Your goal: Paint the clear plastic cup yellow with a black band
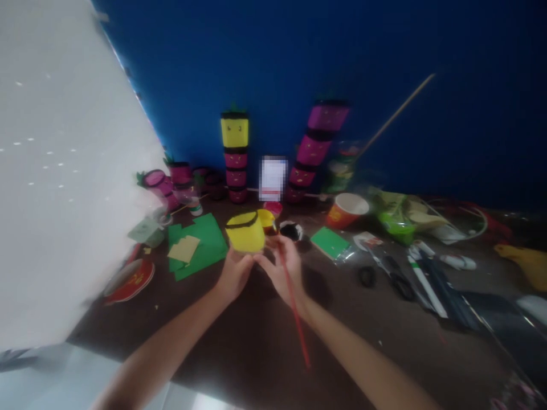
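Observation:
A yellow-painted cup [245,234] with a dark band round its rim is held up over the table. My left hand [237,269] is closed on its lower left side. My right hand [287,265] grips a thin red-handled paintbrush [294,310], its handle slanting down towards me. The right fingers are close to the cup's base; blur hides whether they touch it. Just behind the right hand stand an open pot of yellow paint [265,218], a pot of black paint [291,230] and a pink pot [272,209].
Against the blue wall stand a tower of painted cups with a yellow top [236,154] and a leaning magenta tower [318,148]. Green paper [209,250] lies left. A red paper cup [347,209], scissors [397,279] and a glue bottle [458,262] are on the right.

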A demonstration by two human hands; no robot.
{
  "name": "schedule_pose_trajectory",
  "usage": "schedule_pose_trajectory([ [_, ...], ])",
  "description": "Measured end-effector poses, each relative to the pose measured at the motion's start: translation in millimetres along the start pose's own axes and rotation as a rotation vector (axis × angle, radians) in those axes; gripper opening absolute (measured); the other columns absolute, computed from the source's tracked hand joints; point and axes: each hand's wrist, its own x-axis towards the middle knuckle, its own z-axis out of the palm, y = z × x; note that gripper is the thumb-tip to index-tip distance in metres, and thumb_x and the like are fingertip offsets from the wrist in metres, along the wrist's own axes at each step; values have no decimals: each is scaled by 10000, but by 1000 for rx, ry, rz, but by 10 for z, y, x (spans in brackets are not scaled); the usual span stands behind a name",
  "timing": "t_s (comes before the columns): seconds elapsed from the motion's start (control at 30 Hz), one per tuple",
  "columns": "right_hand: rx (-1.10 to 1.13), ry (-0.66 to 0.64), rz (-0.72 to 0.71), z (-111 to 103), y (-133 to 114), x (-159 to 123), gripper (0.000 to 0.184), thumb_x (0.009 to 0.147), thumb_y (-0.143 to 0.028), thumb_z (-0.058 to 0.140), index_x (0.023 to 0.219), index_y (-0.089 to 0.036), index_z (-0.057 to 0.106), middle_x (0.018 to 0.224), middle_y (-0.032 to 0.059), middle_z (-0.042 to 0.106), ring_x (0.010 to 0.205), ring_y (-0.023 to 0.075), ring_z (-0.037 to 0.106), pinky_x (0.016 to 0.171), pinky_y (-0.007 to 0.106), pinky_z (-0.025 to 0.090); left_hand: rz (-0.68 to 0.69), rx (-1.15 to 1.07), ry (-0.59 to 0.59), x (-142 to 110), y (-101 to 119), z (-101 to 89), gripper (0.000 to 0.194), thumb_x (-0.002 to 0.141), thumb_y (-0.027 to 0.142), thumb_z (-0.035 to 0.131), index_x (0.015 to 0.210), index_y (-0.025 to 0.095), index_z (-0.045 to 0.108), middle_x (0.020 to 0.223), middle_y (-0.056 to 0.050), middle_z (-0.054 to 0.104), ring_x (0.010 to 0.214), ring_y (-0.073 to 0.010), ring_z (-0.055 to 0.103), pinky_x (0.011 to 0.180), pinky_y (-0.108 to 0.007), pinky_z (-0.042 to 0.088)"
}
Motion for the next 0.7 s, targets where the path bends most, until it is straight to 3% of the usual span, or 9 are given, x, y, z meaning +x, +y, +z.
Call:
schedule_pose_trajectory([
  [0.2,50,-26,-7,12,-65,4,430,634,-245,761,962,-216,485,947,53,685,890,192,678,847,358,557,-1,-9,-16,2,28,24,440,556,361,802,934,209,636,907,-60,697,888,-208,642,892,-370,454],
  [0.37,99,-4,-10,-4,-69,6,415,646,-245,753,968,-207,493,965,58,675,932,191,667,874,351,544,-1,-48,-29,6,12,-29,387,562,470,782,825,218,654,927,-46,698,906,-205,640,916,-369,453],
  [0.7,95,-7,-7,-30,-82,2,374,673,-311,737,956,-212,513,952,52,644,913,181,654,868,349,540,-46,-34,3,5,63,-78,408,570,515,763,842,220,687,934,-66,707,1010,-243,620,926,-352,461],
])
